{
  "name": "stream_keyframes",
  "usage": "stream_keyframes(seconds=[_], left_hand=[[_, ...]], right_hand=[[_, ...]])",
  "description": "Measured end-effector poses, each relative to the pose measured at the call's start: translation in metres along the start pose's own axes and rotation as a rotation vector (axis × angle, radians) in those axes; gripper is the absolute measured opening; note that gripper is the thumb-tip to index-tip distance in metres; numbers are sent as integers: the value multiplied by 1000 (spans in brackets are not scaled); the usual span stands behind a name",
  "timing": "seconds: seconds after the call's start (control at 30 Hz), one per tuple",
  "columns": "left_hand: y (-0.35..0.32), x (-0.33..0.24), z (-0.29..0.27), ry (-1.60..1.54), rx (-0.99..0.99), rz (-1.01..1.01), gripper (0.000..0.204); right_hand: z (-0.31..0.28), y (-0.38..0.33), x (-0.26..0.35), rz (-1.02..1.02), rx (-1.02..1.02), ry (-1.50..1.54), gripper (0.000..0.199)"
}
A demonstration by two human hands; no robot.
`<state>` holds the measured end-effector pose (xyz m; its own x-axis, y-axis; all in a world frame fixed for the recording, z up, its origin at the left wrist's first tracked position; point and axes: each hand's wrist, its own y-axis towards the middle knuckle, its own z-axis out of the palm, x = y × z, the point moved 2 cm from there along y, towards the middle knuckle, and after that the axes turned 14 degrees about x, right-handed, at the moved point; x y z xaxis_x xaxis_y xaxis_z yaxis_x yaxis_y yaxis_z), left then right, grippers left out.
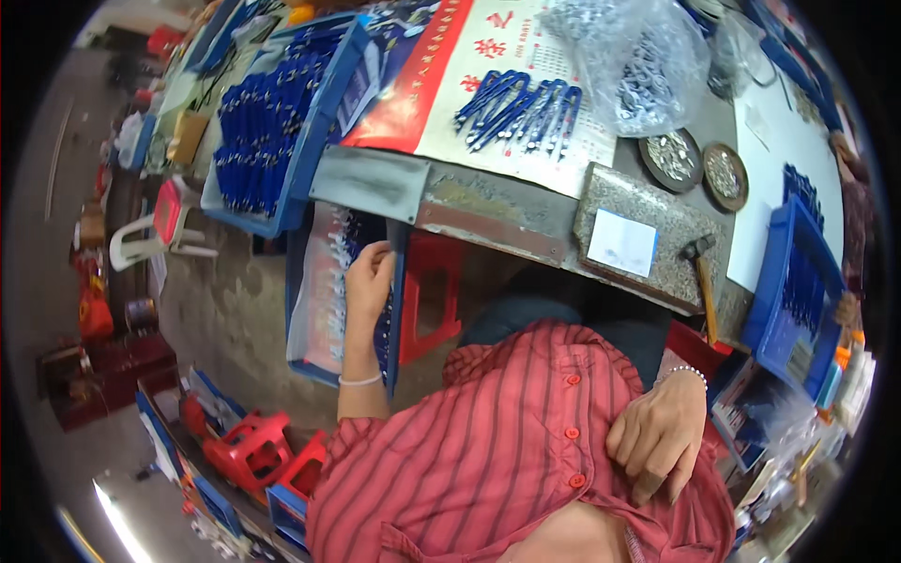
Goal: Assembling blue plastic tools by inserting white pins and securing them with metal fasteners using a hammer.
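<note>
My left hand (371, 274) reaches over a blue bin (398, 300) beside the table's left front corner. Its fingers are curled against the thumb; whatever they hold, if anything, is hidden. Inside that bin lie dark blue pieces with shiny ends, partly covered by a pale sheet (319, 291). Against the front of my red striped shirt rests my right hand (662, 436), its fingers loosely bent and apart, nothing in them. Several slim blue looped pieces (521, 103) with metal ends are spread on a printed red and white sheet (413, 103) atop the table.
A stone block (601, 192) bears a white pad (623, 242) and a hammer (702, 267). Two round dishes (671, 161) of small metal parts stand behind, near a clear bag (648, 75). Blue bins (324, 113) flank the table; a red stool (432, 291) stands beneath.
</note>
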<state>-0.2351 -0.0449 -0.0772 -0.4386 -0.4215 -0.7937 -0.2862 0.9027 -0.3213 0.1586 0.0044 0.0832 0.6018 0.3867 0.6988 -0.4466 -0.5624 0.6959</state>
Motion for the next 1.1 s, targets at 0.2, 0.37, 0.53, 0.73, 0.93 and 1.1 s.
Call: stream_keyframes(seconds=[0.2, 0.37, 0.53, 0.73, 0.93, 1.1], left_hand=[[-4, 71, 15, 120, -194, -124, 30], [-2, 104, 26, 91, -269, -67, 31], [24, 56, 44, 110, -218, -15, 31], [16, 45, 42, 286, -374, 16, 28], [23, 30, 63, 298, -468, -13, 38], [16, 26, 76, 489, -641, -5, 31]], right_hand=[[-2, -2, 7, 31, -336, -77, 38], [-12, 6, -10, 29, -249, 34, 32], [-34, 25, -18, 64, -215, 94, 32], [-58, 39, -52, 70, -219, 269, 29], [-81, 58, -79, 103, -177, 367, 27], [-89, 67, -94, 144, -236, 400, 23]])
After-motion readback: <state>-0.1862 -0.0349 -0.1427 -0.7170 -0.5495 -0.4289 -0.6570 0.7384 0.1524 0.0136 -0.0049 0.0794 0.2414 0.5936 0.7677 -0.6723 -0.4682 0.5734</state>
